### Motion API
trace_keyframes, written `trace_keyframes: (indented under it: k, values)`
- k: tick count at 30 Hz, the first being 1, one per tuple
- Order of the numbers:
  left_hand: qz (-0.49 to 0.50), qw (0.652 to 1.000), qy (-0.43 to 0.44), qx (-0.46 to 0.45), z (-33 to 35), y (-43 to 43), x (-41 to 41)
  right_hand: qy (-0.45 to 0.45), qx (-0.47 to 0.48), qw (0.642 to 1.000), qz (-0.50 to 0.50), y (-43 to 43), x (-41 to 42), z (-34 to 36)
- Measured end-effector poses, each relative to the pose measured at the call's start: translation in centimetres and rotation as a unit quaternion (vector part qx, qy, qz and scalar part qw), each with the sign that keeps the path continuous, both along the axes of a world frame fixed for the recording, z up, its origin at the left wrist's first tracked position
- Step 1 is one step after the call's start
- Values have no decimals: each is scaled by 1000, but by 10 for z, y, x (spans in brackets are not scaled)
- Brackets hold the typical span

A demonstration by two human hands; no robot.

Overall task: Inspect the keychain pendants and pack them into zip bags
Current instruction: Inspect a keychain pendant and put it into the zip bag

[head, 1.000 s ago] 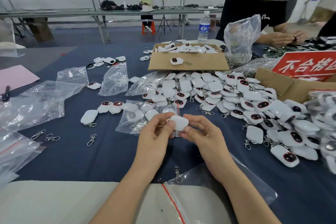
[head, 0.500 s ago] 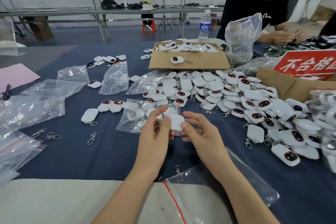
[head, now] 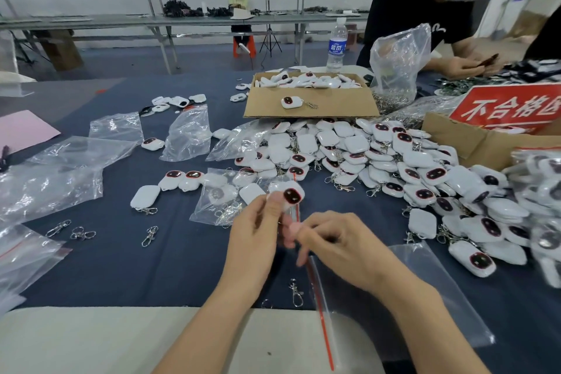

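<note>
My left hand [head: 258,228] pinches a white keychain pendant [head: 292,195] and holds it upright, its dark red-rimmed face turned toward me. My right hand [head: 337,243] is just below and to the right with curled fingers; whether it holds the pendant's ring is blurred. A clear zip bag with a red strip [head: 409,307] lies flat under my right forearm. A big heap of the same white pendants [head: 379,161] spreads across the blue table to the right. Another zip bag holding pendants [head: 224,194] lies behind my left hand.
Empty clear bags [head: 48,185] lie at the left. Loose metal clasps [head: 148,235] are scattered on the cloth. An open cardboard box of pendants [head: 309,103] stands at the back, a red sign on a carton [head: 510,106] at right. A person works across the table.
The pendant has been turned over from its plain white back to its dark face and raised in my left hand. My right hand has dropped away from it, down and to the right.
</note>
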State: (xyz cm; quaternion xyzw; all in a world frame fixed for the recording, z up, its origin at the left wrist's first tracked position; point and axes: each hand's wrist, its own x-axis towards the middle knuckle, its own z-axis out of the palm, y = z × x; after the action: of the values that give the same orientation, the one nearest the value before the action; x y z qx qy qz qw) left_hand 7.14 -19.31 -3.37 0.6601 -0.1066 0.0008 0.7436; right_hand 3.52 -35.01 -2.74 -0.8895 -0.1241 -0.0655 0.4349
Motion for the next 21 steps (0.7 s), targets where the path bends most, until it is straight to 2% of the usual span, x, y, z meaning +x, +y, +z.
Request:
trace_keyframes:
  k: [3, 5, 9, 14, 17, 21]
  values:
    - [14, 1000, 23, 4, 1, 1, 0, -25, -68, 997, -4, 6, 3, -11]
    - [-1, 1000, 15, 27, 2, 0, -1, -60, -70, 995, -30, 6, 6, -16]
    - [-50, 997, 9, 53, 6, 1, -4, -39, 46, 990, -130, -2, 8, -12]
    - [-158, 981, -17, 109, 24, 4, -6, -45, 139, 956, -256, -19, 7, -5]
    - [-220, 959, -34, 178, 32, 1, -8, -53, 108, 953, -277, -24, 7, -7]
    - [-220, 922, -71, 309, 32, -3, -12, -61, 72, 954, -285, -21, 8, -6]
